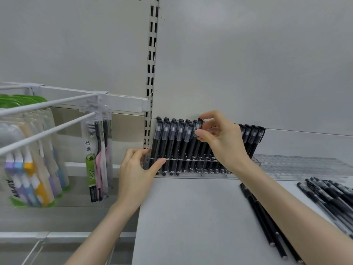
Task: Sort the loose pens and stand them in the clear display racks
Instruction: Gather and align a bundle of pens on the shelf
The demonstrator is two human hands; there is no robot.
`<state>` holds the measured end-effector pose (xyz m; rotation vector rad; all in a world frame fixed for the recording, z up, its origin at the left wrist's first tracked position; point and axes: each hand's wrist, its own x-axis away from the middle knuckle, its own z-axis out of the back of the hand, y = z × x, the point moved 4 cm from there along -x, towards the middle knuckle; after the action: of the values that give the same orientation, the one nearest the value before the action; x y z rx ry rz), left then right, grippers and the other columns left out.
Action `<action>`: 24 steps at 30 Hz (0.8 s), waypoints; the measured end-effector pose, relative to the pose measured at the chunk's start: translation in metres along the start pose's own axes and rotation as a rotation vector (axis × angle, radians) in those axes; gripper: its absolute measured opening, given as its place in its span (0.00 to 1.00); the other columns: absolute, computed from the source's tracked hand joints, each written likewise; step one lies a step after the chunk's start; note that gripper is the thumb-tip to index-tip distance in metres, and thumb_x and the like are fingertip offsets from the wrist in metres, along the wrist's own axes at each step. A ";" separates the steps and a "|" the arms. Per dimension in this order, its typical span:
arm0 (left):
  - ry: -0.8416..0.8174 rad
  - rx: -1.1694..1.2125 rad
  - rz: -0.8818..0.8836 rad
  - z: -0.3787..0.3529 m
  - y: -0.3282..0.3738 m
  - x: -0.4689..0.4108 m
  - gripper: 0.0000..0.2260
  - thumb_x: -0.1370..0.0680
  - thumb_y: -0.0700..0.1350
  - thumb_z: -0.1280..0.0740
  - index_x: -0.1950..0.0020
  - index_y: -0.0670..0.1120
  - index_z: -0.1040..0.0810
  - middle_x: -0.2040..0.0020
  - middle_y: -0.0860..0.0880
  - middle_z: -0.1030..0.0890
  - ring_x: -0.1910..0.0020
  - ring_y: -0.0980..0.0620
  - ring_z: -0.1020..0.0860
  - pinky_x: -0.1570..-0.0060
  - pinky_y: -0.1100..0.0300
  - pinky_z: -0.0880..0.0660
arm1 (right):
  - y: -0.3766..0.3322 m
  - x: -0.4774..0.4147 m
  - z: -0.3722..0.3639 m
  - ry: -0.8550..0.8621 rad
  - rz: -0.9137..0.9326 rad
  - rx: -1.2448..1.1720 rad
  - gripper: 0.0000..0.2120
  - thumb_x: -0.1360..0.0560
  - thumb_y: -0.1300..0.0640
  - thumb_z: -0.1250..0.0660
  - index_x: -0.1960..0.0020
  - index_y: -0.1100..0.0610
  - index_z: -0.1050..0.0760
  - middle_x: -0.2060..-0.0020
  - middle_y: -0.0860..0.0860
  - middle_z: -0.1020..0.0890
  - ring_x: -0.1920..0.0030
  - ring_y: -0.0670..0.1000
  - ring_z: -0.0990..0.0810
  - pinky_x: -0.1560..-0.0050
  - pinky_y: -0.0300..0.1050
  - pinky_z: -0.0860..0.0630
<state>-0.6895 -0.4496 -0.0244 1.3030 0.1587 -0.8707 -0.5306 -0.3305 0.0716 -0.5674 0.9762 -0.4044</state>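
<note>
Pinching the capped top of a black pen [198,124] between thumb and fingertips, the right hand [219,138] holds it upright among the pens already standing in the clear rack [191,165] at the back left corner of the shelf [191,217]. The pen's lower end is among the rack's slots; whether it is fully seated cannot be told. The left hand [139,169] rests at the rack's left end, fingers curled against its side and thumb stretched across the front rail, gripping the rack itself and no pen.

The standing pens [172,146] fill the rack's left part in close rows, tilted slightly back toward the wall; a few more show at its right end past the right wrist. A second, empty-looking clear rack [301,165] lies just beside it along the back edge to the right. Loose pens [332,196] lie in a heap near the right edge, and three more [267,222] lie side by side under the right forearm.

Left of the shelf, packaged toothbrushes [97,155] hang from white hooks [47,129].
</note>
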 end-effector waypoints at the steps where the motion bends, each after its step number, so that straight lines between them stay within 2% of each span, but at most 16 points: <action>1: -0.003 -0.004 -0.001 0.000 0.000 0.000 0.22 0.29 0.54 0.27 0.40 0.44 0.23 0.48 0.54 0.28 0.49 0.54 0.26 0.51 0.62 0.33 | 0.001 0.000 -0.001 -0.010 -0.005 0.004 0.13 0.26 0.64 0.30 0.49 0.49 0.27 0.61 0.51 0.20 0.62 0.51 0.17 0.53 0.47 0.20; 5: -0.006 -0.008 0.003 0.001 0.002 0.000 0.22 0.29 0.53 0.27 0.40 0.44 0.23 0.48 0.54 0.28 0.49 0.54 0.27 0.51 0.62 0.33 | 0.004 0.006 -0.008 -0.037 0.001 0.051 0.13 0.26 0.64 0.31 0.48 0.49 0.27 0.62 0.50 0.20 0.60 0.54 0.17 0.52 0.52 0.20; 10: 0.015 -0.062 0.011 0.003 0.004 0.000 0.20 0.30 0.54 0.27 0.44 0.44 0.23 0.49 0.53 0.29 0.50 0.52 0.26 0.52 0.60 0.33 | 0.005 0.010 -0.009 -0.007 -0.005 0.063 0.12 0.25 0.64 0.31 0.45 0.52 0.25 0.62 0.48 0.20 0.61 0.52 0.18 0.52 0.52 0.20; 12: 0.014 -0.093 0.010 0.003 0.006 0.000 0.19 0.30 0.55 0.27 0.47 0.44 0.25 0.49 0.52 0.29 0.51 0.52 0.27 0.53 0.59 0.32 | 0.004 0.010 -0.009 0.003 0.008 0.094 0.13 0.25 0.63 0.31 0.43 0.54 0.25 0.62 0.46 0.21 0.62 0.49 0.19 0.52 0.49 0.21; 17: -0.022 -0.183 -0.040 0.006 0.012 0.006 0.16 0.27 0.54 0.30 0.48 0.46 0.28 0.49 0.52 0.31 0.52 0.51 0.27 0.55 0.57 0.31 | 0.004 0.016 -0.006 0.023 0.005 0.115 0.14 0.25 0.61 0.32 0.40 0.54 0.25 0.61 0.45 0.21 0.60 0.42 0.23 0.57 0.32 0.26; 20: -0.039 -0.225 -0.060 0.011 0.022 0.017 0.11 0.25 0.52 0.32 0.50 0.47 0.29 0.50 0.51 0.32 0.56 0.52 0.29 0.58 0.60 0.35 | 0.005 0.027 0.001 0.031 0.007 0.130 0.11 0.23 0.59 0.34 0.42 0.55 0.25 0.60 0.43 0.22 0.60 0.41 0.23 0.58 0.30 0.27; 24: -0.087 -0.253 -0.125 0.014 0.048 0.031 0.06 0.24 0.49 0.33 0.55 0.48 0.27 0.55 0.53 0.28 0.58 0.54 0.29 0.60 0.58 0.34 | 0.008 0.042 0.021 0.040 0.031 0.161 0.05 0.23 0.59 0.34 0.48 0.57 0.22 0.60 0.43 0.21 0.59 0.41 0.23 0.57 0.32 0.26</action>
<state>-0.6430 -0.4764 -0.0004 1.0256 0.2751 -0.9783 -0.4908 -0.3424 0.0481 -0.3992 0.9795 -0.4634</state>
